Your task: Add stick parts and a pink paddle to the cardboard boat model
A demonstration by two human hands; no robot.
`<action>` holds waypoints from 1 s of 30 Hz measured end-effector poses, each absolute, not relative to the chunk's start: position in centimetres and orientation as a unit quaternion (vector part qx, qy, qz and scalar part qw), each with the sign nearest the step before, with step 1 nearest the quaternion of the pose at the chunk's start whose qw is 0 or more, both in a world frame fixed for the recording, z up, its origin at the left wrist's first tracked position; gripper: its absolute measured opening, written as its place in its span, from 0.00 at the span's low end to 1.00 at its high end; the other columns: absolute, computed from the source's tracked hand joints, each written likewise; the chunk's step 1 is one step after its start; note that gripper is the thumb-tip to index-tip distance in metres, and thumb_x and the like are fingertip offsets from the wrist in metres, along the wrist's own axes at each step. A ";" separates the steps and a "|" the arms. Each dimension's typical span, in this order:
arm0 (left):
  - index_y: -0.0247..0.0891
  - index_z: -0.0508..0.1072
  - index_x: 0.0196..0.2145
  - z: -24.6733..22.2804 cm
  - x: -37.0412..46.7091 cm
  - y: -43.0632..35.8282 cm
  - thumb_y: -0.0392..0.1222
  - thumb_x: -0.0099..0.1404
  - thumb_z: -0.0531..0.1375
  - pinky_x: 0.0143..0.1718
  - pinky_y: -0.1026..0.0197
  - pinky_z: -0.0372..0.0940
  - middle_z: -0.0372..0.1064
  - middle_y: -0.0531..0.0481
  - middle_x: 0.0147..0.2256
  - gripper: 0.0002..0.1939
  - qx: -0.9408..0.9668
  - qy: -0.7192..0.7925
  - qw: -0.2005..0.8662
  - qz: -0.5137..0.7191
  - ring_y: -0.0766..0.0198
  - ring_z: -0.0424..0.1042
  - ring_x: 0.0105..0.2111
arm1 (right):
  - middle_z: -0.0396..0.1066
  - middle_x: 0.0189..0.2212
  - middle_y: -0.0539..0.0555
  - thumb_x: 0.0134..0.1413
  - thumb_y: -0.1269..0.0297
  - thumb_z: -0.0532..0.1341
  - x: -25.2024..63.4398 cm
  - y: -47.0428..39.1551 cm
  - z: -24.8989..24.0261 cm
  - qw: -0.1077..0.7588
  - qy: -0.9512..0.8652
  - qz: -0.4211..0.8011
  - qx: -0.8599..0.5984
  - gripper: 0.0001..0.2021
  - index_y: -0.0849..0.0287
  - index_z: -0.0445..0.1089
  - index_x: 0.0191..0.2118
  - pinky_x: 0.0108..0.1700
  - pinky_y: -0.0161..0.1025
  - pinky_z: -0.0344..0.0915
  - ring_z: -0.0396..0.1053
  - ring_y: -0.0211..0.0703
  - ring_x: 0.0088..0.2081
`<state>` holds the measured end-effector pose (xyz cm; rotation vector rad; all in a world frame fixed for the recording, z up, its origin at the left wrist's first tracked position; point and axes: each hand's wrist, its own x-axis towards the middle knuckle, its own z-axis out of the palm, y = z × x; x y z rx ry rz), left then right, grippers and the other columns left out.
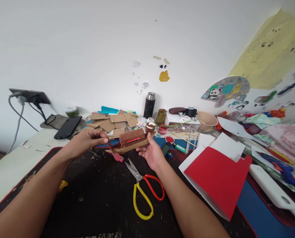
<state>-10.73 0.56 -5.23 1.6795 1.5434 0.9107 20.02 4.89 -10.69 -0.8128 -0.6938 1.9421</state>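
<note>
My right hand (152, 152) grips one end of a brown cardboard model boat (131, 137), which has a red strip along its side. The model is held just above the dark mat (92, 198). At the model's other end my left hand (94, 138) is closed in a pinch on a thin brown stick. A small dark pink piece (117, 156) hangs at the lower end of that stick. Below the model lies a pair of scissors (137, 177), blades slightly apart, with one yellow and one red handle.
Cardboard scraps (122, 118) are heaped by the wall, near a black flask (149, 105) and a jar (161, 116). Red card (216, 178) lies on the right, beside a white glue gun (273, 186). A phone (68, 127) lies on the left.
</note>
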 end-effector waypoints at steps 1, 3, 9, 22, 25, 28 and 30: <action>0.42 0.83 0.31 -5.2 -10.7 0.6 0.68 0.56 0.75 0.44 0.56 0.70 0.82 0.49 0.33 0.25 0.644 0.592 0.334 0.350 0.55 0.75 0.37 | 0.84 0.32 0.53 0.68 0.40 0.74 20.0 4.8 -10.6 0.447 -0.280 0.783 -0.329 0.23 0.58 0.80 0.43 0.25 0.32 0.70 0.78 0.41 0.25; 0.42 0.83 0.31 -5.2 -10.8 0.5 0.69 0.57 0.75 0.43 0.56 0.70 0.82 0.50 0.33 0.25 0.644 0.593 0.333 0.352 0.55 0.76 0.37 | 0.84 0.31 0.53 0.68 0.39 0.74 20.0 4.8 -10.4 0.448 -0.281 0.782 -0.330 0.23 0.58 0.81 0.43 0.25 0.32 0.70 0.78 0.40 0.25; 0.42 0.84 0.32 -5.1 -10.7 0.4 0.69 0.57 0.74 0.44 0.56 0.70 0.82 0.49 0.33 0.26 0.637 0.597 0.335 0.355 0.55 0.76 0.37 | 0.82 0.30 0.52 0.65 0.39 0.76 20.0 4.7 -10.3 0.452 -0.284 0.780 -0.327 0.24 0.59 0.80 0.43 0.26 0.32 0.71 0.78 0.40 0.25; 0.42 0.84 0.31 -5.2 -10.9 0.5 0.69 0.56 0.74 0.40 0.55 0.70 0.81 0.49 0.32 0.26 0.632 0.601 0.332 0.360 0.55 0.76 0.36 | 0.83 0.32 0.53 0.66 0.40 0.76 20.0 4.8 -10.4 0.454 -0.284 0.778 -0.329 0.23 0.57 0.80 0.45 0.25 0.32 0.70 0.78 0.40 0.25; 0.43 0.84 0.31 -5.2 -10.9 0.5 0.69 0.56 0.74 0.42 0.54 0.70 0.82 0.48 0.33 0.25 0.632 0.599 0.335 0.359 0.54 0.76 0.36 | 0.83 0.32 0.52 0.65 0.40 0.76 20.0 4.8 -10.5 0.455 -0.285 0.778 -0.327 0.23 0.57 0.80 0.44 0.25 0.32 0.70 0.78 0.40 0.25; 0.43 0.84 0.31 -5.3 -10.8 0.5 0.69 0.56 0.74 0.43 0.54 0.70 0.82 0.48 0.33 0.25 0.633 0.598 0.337 0.359 0.54 0.76 0.37 | 0.82 0.31 0.52 0.65 0.40 0.76 20.0 4.7 -10.4 0.453 -0.284 0.778 -0.328 0.23 0.58 0.80 0.44 0.25 0.32 0.71 0.77 0.40 0.25; 0.43 0.84 0.31 -5.4 -10.8 0.5 0.69 0.56 0.74 0.43 0.55 0.69 0.82 0.49 0.33 0.25 0.632 0.598 0.337 0.361 0.54 0.76 0.37 | 0.82 0.31 0.52 0.65 0.40 0.76 20.0 4.7 -10.3 0.452 -0.284 0.779 -0.329 0.24 0.58 0.80 0.44 0.25 0.32 0.71 0.78 0.40 0.25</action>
